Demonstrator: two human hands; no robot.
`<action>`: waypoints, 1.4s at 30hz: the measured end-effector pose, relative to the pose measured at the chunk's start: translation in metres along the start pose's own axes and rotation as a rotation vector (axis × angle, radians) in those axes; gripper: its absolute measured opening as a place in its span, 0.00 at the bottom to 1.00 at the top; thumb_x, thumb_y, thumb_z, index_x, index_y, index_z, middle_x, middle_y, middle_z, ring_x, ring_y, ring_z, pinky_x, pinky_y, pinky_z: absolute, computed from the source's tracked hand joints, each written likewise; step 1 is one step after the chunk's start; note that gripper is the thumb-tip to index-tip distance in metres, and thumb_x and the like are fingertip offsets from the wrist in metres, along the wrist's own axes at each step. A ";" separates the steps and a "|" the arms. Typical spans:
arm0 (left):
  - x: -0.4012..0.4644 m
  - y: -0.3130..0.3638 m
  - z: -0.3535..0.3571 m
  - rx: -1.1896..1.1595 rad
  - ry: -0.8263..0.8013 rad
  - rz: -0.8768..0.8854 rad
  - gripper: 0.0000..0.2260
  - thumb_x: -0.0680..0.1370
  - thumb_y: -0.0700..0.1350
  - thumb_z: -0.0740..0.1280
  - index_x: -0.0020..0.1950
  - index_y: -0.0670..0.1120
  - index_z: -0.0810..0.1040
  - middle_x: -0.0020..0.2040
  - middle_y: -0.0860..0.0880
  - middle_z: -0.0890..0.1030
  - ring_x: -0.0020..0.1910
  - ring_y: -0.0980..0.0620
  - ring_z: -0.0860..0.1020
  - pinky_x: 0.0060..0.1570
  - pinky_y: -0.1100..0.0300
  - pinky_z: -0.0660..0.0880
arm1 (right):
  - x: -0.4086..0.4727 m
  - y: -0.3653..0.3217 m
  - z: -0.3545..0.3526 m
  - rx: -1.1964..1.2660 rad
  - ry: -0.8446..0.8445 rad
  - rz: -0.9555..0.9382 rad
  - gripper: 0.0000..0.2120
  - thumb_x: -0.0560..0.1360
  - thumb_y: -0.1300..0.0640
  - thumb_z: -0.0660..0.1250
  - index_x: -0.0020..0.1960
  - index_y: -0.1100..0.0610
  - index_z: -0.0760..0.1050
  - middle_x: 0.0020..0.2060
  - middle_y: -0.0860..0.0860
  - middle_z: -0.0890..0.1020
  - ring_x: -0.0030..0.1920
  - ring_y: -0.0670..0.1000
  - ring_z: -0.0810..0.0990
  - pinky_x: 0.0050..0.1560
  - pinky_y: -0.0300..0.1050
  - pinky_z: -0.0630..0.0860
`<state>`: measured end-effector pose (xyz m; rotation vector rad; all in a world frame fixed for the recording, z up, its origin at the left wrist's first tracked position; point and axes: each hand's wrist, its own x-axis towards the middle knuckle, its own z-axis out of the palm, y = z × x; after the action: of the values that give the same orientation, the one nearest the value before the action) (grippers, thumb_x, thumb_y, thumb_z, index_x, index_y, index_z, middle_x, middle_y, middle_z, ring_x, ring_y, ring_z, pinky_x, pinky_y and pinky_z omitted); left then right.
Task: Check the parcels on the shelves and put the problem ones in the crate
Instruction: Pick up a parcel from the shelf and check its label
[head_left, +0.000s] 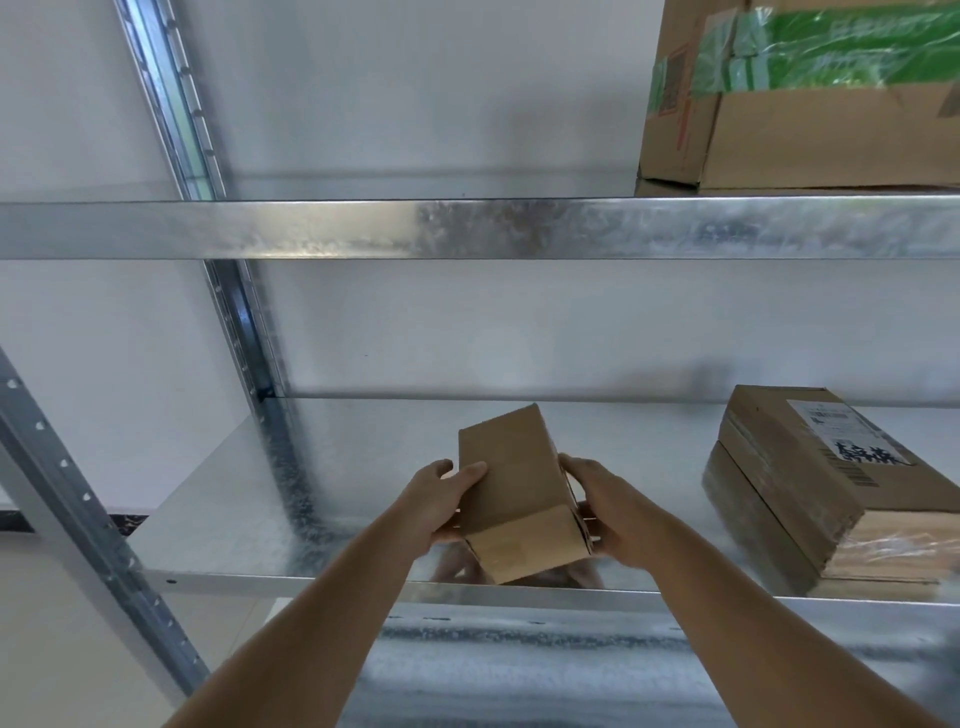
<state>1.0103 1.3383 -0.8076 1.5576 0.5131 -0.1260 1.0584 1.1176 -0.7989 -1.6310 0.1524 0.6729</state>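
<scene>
Room is left on the shelf (218, 483) to the left. A small box (511, 493) is gripped by the left hand (441, 506) and right hand (605, 512) near the front edge. Writing on the labelled parcel (810, 483) cannot be read.

flat parcel (810, 483) | white label: barcode, black handwriting | unreadable

taped box (810, 93) cropped top and right, label (841, 434) print unreadable
</scene>
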 end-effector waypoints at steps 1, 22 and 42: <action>0.001 -0.002 0.000 -0.028 0.001 0.011 0.29 0.81 0.54 0.71 0.80 0.51 0.66 0.68 0.45 0.79 0.60 0.44 0.82 0.54 0.46 0.84 | -0.002 -0.004 0.000 -0.024 0.018 -0.033 0.20 0.81 0.38 0.65 0.68 0.47 0.73 0.55 0.59 0.80 0.49 0.58 0.80 0.48 0.52 0.81; -0.005 0.030 -0.004 0.155 -0.078 -0.030 0.24 0.75 0.56 0.78 0.57 0.36 0.82 0.49 0.41 0.88 0.47 0.44 0.88 0.47 0.46 0.86 | -0.007 -0.036 -0.003 -0.166 0.022 -0.089 0.18 0.76 0.53 0.77 0.56 0.66 0.81 0.49 0.62 0.86 0.46 0.60 0.88 0.50 0.59 0.86; 0.001 0.034 -0.004 0.144 -0.087 -0.057 0.21 0.74 0.50 0.80 0.56 0.36 0.83 0.46 0.41 0.88 0.44 0.44 0.88 0.41 0.50 0.85 | -0.005 -0.048 0.001 -0.275 -0.014 -0.039 0.16 0.78 0.57 0.75 0.55 0.70 0.79 0.42 0.64 0.87 0.40 0.60 0.89 0.37 0.52 0.86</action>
<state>1.0235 1.3438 -0.7769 1.6702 0.4885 -0.2785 1.0764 1.1261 -0.7545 -1.8864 0.0178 0.6984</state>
